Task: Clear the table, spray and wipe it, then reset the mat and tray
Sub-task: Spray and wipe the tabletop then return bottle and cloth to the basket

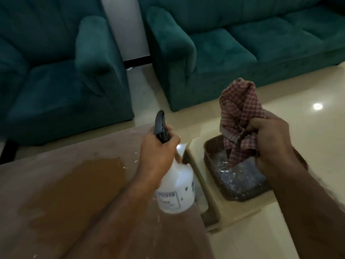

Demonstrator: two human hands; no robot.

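My left hand grips the neck of a white spray bottle with a black trigger head, held over the right edge of the brown table. A darker wet patch spreads across the tabletop. My right hand holds a bunched red-and-white checked cloth in the air, above a brown woven tray. The tray sits on a beige stool to the right of the table and has something shiny and crumpled in it.
A green armchair stands beyond the table at the left and a green sofa at the back right. Glossy cream floor lies to the right. White flecks dot the table near its right edge.
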